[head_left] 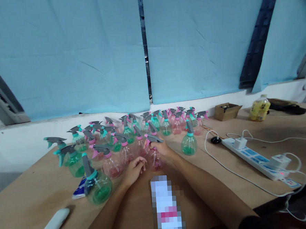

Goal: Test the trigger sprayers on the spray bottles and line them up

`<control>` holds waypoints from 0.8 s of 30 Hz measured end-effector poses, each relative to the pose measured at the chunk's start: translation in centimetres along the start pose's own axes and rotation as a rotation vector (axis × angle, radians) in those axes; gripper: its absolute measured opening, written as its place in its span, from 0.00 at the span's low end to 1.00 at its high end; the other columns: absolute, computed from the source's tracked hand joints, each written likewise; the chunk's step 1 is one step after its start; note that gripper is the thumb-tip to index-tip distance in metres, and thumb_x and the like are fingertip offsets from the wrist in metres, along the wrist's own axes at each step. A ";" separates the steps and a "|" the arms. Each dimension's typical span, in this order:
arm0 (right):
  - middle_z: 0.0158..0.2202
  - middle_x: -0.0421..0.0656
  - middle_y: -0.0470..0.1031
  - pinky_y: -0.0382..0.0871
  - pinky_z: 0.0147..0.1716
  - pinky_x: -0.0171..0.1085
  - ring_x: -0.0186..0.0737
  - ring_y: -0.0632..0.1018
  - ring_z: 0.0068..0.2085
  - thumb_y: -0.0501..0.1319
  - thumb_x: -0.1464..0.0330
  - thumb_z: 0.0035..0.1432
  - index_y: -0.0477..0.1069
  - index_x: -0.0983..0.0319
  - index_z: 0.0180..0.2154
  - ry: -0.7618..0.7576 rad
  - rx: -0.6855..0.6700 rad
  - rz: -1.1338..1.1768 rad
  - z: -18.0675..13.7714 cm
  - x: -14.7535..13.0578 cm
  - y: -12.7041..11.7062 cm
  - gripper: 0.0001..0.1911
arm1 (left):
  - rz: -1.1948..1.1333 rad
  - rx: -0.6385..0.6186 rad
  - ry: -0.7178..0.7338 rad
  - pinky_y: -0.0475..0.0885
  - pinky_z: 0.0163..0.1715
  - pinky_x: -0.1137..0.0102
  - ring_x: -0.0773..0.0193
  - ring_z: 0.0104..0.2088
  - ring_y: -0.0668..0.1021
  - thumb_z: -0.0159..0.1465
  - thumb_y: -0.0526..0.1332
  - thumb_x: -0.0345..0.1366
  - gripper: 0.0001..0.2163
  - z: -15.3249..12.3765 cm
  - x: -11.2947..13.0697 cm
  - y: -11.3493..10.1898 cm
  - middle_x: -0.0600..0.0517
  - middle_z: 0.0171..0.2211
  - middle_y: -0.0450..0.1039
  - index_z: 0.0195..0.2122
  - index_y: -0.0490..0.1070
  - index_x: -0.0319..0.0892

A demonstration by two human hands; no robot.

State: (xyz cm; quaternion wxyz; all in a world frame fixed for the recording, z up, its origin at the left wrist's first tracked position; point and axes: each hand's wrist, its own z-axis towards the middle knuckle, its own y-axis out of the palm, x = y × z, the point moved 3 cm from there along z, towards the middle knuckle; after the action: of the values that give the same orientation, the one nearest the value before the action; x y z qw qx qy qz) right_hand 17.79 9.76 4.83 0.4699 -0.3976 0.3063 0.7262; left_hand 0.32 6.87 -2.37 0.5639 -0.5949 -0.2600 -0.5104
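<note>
My right hand is wrapped round the neck of a pink spray bottle with a grey trigger head, standing on the wooden table. My left hand is curled just to the left of that bottle's body, fingers bent, touching or almost touching it. Several green and pink spray bottles stand in a crowd behind and to the left. One green bottle stands alone to the right, and a bigger green one stands at the near left.
A white power strip with plugged adapters and cables lies at the right. A small cardboard box and a yellow drink bottle stand at the back right. A white oblong object lies near left. Blue covering hangs behind.
</note>
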 end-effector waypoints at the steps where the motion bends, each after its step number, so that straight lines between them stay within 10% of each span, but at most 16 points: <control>1: 0.22 0.39 0.72 0.64 0.27 0.34 0.36 0.70 0.26 0.55 0.71 0.40 0.73 0.60 0.24 0.000 0.017 -0.002 0.0 0.3 -0.1 0.09 | 0.002 0.001 -0.001 0.63 0.25 0.73 0.67 0.21 0.70 0.63 0.54 0.43 0.11 0.0 0.0 0.0 0.57 0.22 0.70 0.36 0.71 0.42; 14: 0.31 0.37 0.73 0.68 0.34 0.34 0.35 0.72 0.31 0.59 0.70 0.50 0.70 0.58 0.41 -0.130 0.250 -0.189 -1.0 1.9 -0.7 0.13 | 0.013 -0.007 -0.005 0.63 0.25 0.73 0.67 0.22 0.69 0.64 0.54 0.44 0.12 0.1 0.2 0.0 0.57 0.22 0.69 0.36 0.71 0.42; 24: 0.39 0.43 0.72 0.67 0.39 0.39 0.40 0.74 0.35 0.57 0.74 0.48 0.57 0.59 0.52 -0.177 0.604 -0.647 -3.2 1.3 -7.2 0.27 | 0.018 -0.001 -0.035 0.63 0.25 0.73 0.67 0.22 0.70 0.62 0.55 0.45 0.12 0.0 0.6 -0.1 0.56 0.22 0.69 0.36 0.72 0.42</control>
State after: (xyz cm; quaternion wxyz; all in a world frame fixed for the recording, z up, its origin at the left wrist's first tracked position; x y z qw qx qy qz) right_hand 25.02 10.38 1.62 0.7921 -0.2545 0.3230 0.4510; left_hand 0.47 6.70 -1.79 0.5635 -0.6066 -0.2641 -0.4948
